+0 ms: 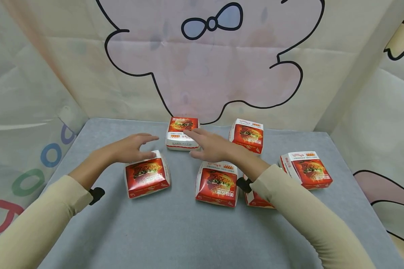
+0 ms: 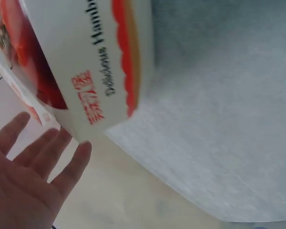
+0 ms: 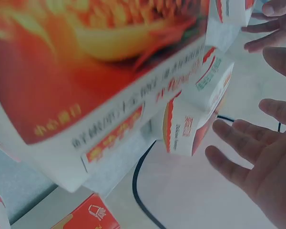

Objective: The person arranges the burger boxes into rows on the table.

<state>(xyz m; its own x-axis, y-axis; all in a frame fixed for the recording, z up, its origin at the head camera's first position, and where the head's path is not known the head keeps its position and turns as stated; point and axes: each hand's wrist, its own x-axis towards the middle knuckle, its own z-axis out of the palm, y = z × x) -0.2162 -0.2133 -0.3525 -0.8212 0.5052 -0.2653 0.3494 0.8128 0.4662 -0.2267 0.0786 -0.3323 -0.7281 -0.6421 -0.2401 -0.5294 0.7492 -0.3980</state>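
Note:
Red-and-white hamburger boxes lie on the grey table. My left hand (image 1: 129,148) hovers above the far edge of the left box (image 1: 146,175), fingers spread; in the left wrist view the hand (image 2: 33,176) is beside a box's white side (image 2: 88,71), and contact is unclear. My right hand (image 1: 213,146) reaches past the middle box (image 1: 217,185), its fingertips in front of the back box (image 1: 182,142) from the head's viewpoint. Loosely spread fingers show on the right hand (image 3: 267,157) in the right wrist view. Neither hand holds anything.
Another box (image 1: 257,201) is partly hidden under my right forearm. Two more stand at the back right (image 1: 247,135) and far right (image 1: 309,170). A printed cloth wall (image 1: 202,71) rises behind the table (image 1: 155,231), with similar sheets at both sides.

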